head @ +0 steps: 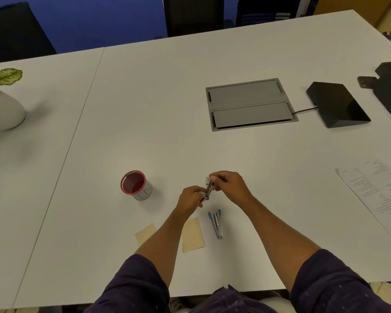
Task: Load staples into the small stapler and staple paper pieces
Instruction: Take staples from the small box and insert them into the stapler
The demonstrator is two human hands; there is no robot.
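Observation:
Both hands meet above the table and pinch a thin grey metal strip (208,190) that looks like staples. My left hand (191,199) grips its lower end and my right hand (229,185) its upper end. A tiny staple box (206,180) lies on the table just behind my right fingertips. The small stapler (217,223), silver with blue ends, lies hinged open on the table below the hands. Two beige paper pieces lie near my left forearm, one (145,233) to its left and one (193,236) to its right, next to the stapler.
A red-rimmed cup (136,185) stands left of the hands. Farther off are a grey cable hatch (248,105), a black wedge-shaped device (336,105), printed sheets (379,193) at the right edge, and a potted plant (2,107) at the left.

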